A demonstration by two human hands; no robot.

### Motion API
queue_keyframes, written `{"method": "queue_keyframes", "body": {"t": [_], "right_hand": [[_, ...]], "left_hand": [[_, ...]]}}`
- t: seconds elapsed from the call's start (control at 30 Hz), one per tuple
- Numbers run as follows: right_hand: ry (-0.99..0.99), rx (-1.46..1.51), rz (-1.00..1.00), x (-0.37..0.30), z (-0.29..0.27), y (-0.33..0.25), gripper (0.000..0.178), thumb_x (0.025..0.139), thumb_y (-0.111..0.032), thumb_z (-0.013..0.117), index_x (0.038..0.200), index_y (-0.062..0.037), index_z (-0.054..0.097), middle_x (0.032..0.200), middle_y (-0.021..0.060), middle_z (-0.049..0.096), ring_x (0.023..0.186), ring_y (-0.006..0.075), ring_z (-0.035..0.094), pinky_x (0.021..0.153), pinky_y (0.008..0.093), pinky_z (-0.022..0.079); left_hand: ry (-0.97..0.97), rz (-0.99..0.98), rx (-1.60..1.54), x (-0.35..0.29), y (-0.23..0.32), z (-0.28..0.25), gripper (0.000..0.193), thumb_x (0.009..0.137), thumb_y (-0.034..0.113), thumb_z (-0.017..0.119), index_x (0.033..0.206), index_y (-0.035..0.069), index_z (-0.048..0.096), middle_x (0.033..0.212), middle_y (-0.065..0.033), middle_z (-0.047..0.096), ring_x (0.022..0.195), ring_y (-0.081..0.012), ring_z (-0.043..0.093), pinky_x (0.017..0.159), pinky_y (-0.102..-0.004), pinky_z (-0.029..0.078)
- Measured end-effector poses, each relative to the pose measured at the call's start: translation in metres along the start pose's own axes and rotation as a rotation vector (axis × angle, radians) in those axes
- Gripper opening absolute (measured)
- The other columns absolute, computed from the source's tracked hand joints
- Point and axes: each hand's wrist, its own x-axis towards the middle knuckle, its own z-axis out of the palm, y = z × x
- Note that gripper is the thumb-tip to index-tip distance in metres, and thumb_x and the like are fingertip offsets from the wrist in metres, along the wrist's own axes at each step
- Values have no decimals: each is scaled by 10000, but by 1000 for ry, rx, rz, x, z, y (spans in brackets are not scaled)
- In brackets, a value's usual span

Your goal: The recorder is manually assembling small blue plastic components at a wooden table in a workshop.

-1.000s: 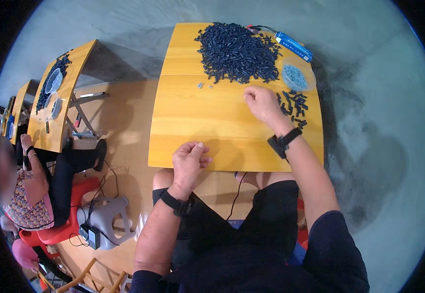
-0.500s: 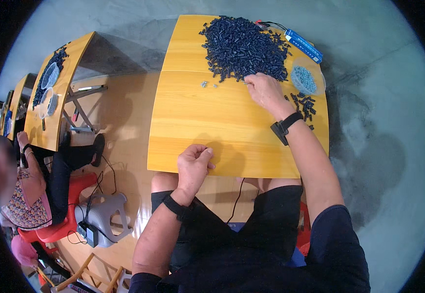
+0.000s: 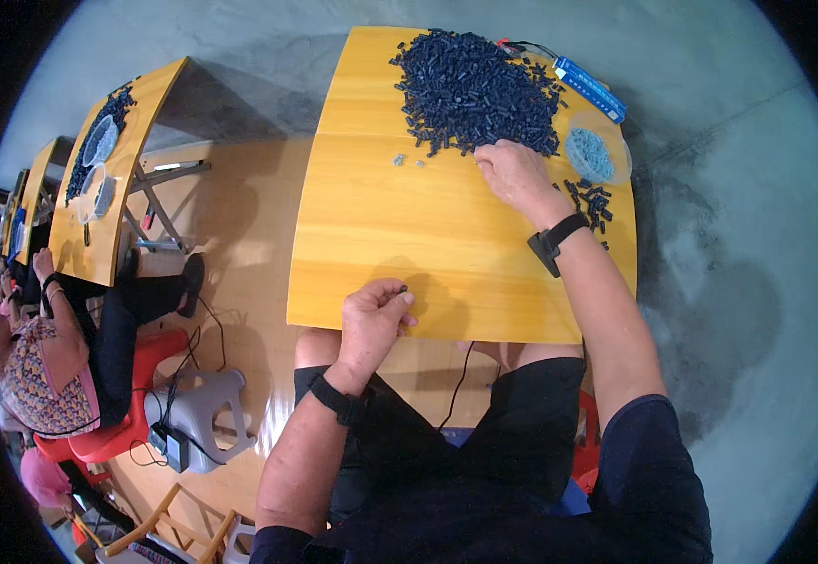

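Note:
My left hand (image 3: pixel 371 324) is closed near the front edge of the yellow table (image 3: pixel 381 226). A small black cylindrical piece (image 3: pixel 403 289) shows between its thumb and forefinger. Farther off, my right hand (image 3: pixel 514 177) pinches its fingertips together at the near edge of a large pile of black cylindrical pieces (image 3: pixel 475 89). Whatever is in that pinch is too small to make out. A few small silvery metal parts (image 3: pixel 399 160) lie left of my right hand. Several loose black pieces (image 3: pixel 595 202) are scattered to its right.
A clear round tub (image 3: pixel 589 155) of small silvery parts stands at the table's right side. Behind it lies a blue box-shaped device (image 3: pixel 589 89) with cables. At left, another person (image 3: pixel 47 367) sits by a similar table (image 3: pixel 136 160); a grey stool (image 3: pixel 207 414) stands on the floor.
The black piece in my left hand now shows above the fingertips. My right hand stays at the pile's edge, its fingers barely shifted. The whole view has moved slightly.

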Motion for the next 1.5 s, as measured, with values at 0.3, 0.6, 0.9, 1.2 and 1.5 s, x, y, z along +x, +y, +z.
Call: {"method": "queue_keyframes", "body": {"t": [0.3,0.6,0.9,1.2,1.5], "right_hand": [[53,55,-41,-7,-8,-5,112,841,-118,516,814,-34,584,812,197,630,800,411,620,704,514,488],[-1,70,-187,-7,2,-3,91,792,-75,536,733,-6,527,737,190,612,746,399,613,666,486,485],[-72,616,19,-42,-35,-55,102,816,-41,599,903,-12,644,687,78,626,613,145,609,561,291,478],[-424,1254,132,-100,-98,-135,67,870,-2,594,935,-7,610,763,4,606,627,58,577,535,207,474],[-450,1120,-37,-126,-127,-152,49,859,-4,595,900,-7,570,744,-20,555,671,38,505,582,209,437]], "left_hand": [[45,67,-121,-5,-7,4,81,874,32,638,941,-14,629,749,-33,627,599,-93,597,507,-218,468],[49,97,-62,0,-13,7,79,875,36,642,941,-7,637,762,-17,630,613,-81,593,512,-211,460],[56,144,-138,-23,-2,7,146,866,28,661,999,-31,654,801,-42,649,635,-95,605,579,-214,500],[-17,423,-137,-64,25,18,181,878,21,652,1046,-43,634,884,-57,653,739,-101,619,681,-232,527],[-46,599,35,-95,26,16,147,883,10,641,1025,-25,639,890,-47,641,754,-102,616,689,-231,526]]}}
